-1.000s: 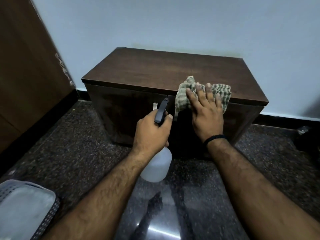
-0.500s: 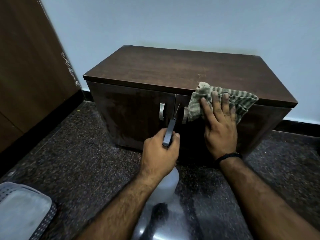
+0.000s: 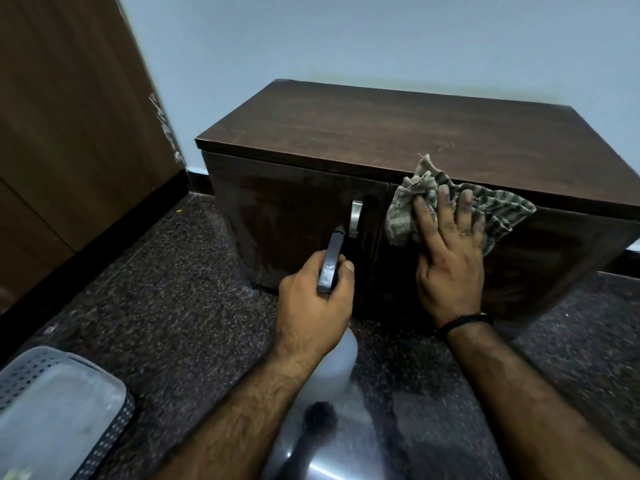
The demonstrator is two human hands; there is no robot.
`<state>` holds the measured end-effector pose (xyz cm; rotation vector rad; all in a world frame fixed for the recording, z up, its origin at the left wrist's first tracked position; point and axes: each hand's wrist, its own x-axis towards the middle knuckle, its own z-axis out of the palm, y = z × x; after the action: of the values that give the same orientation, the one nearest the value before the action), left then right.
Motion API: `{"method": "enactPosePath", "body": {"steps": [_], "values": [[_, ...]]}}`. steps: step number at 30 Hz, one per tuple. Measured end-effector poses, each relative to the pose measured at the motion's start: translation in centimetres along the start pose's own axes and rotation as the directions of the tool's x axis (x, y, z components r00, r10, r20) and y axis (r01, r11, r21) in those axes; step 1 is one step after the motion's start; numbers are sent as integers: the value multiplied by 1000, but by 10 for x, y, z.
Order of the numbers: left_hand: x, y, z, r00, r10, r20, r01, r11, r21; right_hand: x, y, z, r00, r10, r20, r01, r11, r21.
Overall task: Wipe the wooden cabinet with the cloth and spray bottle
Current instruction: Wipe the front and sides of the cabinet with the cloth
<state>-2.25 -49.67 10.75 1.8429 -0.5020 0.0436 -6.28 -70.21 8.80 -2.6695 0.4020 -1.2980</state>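
Perforated basket (image 3: 114, 424) near left on floor, contents blurred, cannot tell.
Left hand (image 3: 313, 303) wrapped round spray bottle (image 3: 332, 362), nozzle facing left door.
Right hand (image 3: 450, 258), fingers spread, presses cloth (image 3: 498, 209) on right door of wooden cabinet (image 3: 398, 133); cloth has slid from top edge down onto door front, so wiping now on doors.

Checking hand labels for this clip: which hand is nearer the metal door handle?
Left. The left hand holds the spray bottle just below the handle; the right hand presses the cloth farther right.
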Motion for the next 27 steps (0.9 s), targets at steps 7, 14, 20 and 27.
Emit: {"method": "enactPosePath", "body": {"steps": [7, 14, 20, 27], "values": [[17, -17, -39, 998, -5, -56, 7, 999, 35, 9, -29, 22, 999, -29, 29, 28, 999, 23], [27, -38, -69, 994, -23, -106, 31, 996, 78, 23, -59, 45, 992, -122, 27, 121, 992, 22], [34, -54, -88, 990, -42, -134, 52, 996, 68, 30, -74, 65, 986, -165, 27, 166, 985, -47], [46, -66, -106, 993, -14, -121, 22, 998, 59, 44, -99, 98, 963, -257, 79, 266, 953, -144]]}}
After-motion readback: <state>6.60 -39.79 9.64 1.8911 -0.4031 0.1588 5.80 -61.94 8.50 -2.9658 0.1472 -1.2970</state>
